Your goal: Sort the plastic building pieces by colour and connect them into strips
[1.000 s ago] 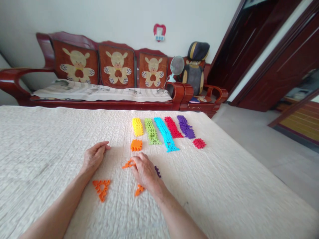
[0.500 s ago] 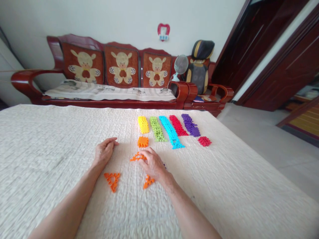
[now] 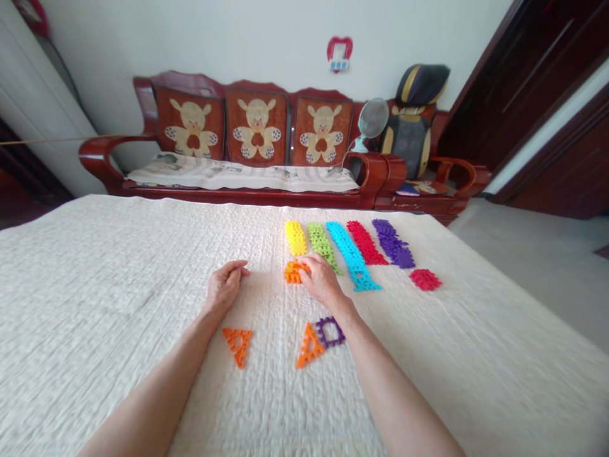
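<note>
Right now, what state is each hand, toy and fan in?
Left hand: loosely curled
Right hand: holding orange piece
Orange stack: partly hidden
Left triangle: flat
Right triangle: flat
Purple square: flat
Yellow row: overlapping
Green row: overlapping
Blue row: overlapping
Red row: overlapping
Purple row: overlapping
Red stack: piled
Fan: running unclear

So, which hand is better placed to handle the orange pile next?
Probably the right: the right hand has its fingers at the orange pile. The left hand is farther off, to the pile's left, with bare cloth between them and its fingers curled.
</note>
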`<move>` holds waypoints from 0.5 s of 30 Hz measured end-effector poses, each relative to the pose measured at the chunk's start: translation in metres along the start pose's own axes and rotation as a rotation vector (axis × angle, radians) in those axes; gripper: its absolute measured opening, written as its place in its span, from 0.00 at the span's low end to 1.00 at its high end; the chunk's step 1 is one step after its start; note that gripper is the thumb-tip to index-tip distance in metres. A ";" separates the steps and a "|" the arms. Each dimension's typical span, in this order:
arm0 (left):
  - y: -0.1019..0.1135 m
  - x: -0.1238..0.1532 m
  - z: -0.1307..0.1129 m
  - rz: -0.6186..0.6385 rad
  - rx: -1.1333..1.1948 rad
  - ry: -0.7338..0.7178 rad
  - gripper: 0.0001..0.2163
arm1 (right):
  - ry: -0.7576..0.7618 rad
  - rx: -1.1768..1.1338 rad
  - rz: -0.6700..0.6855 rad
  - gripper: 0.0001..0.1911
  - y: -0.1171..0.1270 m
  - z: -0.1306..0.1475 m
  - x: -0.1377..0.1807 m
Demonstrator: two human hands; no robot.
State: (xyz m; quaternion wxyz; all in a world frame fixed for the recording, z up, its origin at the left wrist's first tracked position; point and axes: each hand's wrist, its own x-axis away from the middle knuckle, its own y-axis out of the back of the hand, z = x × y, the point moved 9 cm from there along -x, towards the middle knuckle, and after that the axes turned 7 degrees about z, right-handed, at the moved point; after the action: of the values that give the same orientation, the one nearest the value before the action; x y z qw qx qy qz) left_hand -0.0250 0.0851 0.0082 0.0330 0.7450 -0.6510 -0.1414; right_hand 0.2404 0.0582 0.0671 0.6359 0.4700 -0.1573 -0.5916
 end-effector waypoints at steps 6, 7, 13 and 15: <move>0.000 0.000 -0.001 0.003 0.012 0.002 0.18 | 0.001 -0.009 -0.061 0.14 0.008 -0.001 0.008; 0.000 0.000 -0.001 0.004 0.014 0.003 0.18 | 0.000 -0.013 -0.080 0.14 0.010 0.000 0.012; 0.002 -0.002 0.004 -0.023 0.035 0.019 0.18 | 0.012 -0.062 -0.069 0.13 0.018 0.016 0.057; 0.001 -0.002 0.003 -0.025 0.033 0.018 0.19 | 0.014 -0.076 -0.031 0.13 0.017 0.024 0.077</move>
State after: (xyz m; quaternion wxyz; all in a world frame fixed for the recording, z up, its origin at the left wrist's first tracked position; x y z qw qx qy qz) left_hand -0.0273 0.0876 0.0057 0.0249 0.7547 -0.6437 -0.1246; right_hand 0.2517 -0.0234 0.0652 0.6453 0.4521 -0.1228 -0.6034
